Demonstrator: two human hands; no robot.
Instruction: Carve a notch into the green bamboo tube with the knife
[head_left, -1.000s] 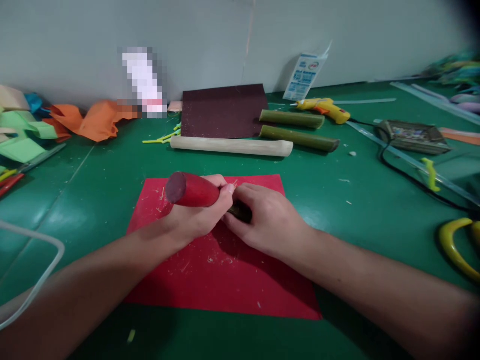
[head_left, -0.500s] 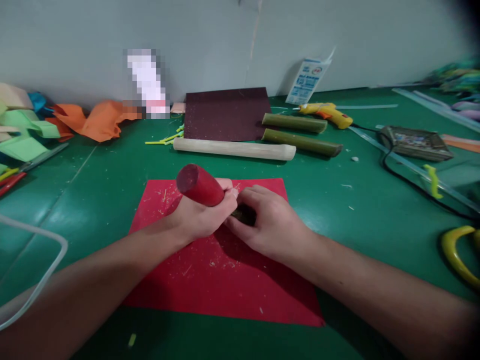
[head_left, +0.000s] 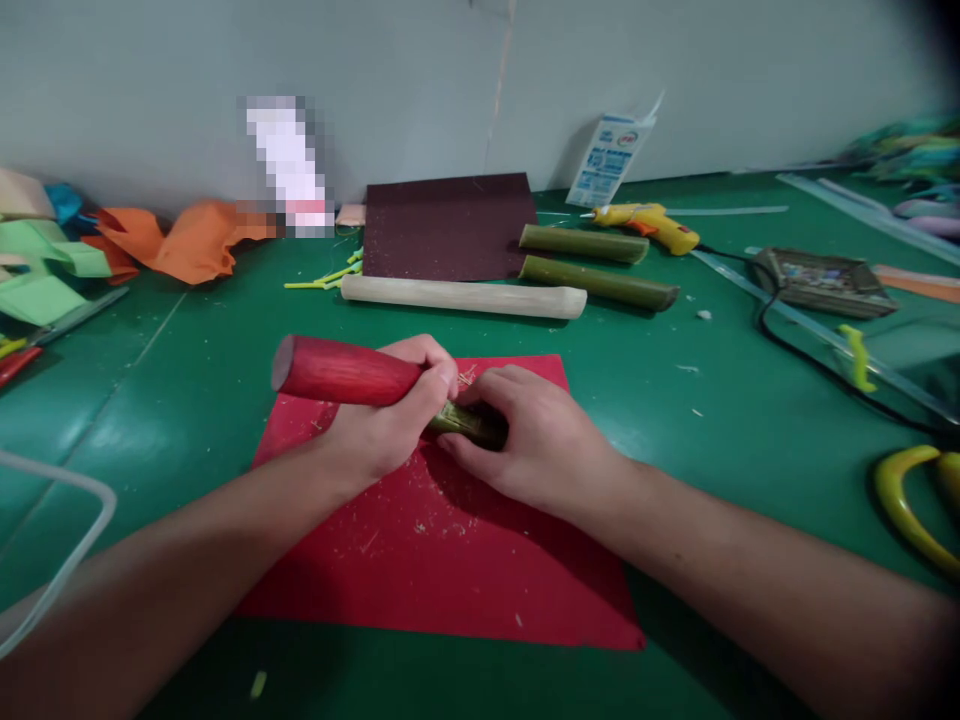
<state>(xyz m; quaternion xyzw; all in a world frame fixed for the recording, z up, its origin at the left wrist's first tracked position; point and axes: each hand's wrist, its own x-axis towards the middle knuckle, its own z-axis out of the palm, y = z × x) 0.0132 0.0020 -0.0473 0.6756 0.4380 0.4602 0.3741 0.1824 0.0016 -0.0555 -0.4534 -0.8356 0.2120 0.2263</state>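
Red tool handle [head_left: 349, 370] pointing left, green bamboo piece [head_left: 466, 423] partly hidden

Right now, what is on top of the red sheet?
Pale shavings are scattered on the red sheet. Over it, the left hand grips a red handle, the right hand a green bamboo piece; what lies beneath the hands is covered.

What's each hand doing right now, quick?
Left hand: closed, holding the red handle.
Right hand: closed, holding the green bamboo piece.

open counter [head_left: 660, 390] lay between the right hand [head_left: 551, 435] and the black cable [head_left: 762, 318]; the pale stick [head_left: 457, 295] and green bamboo pieces [head_left: 600, 283] obstructed far, the right forearm [head_left: 697, 535] near.
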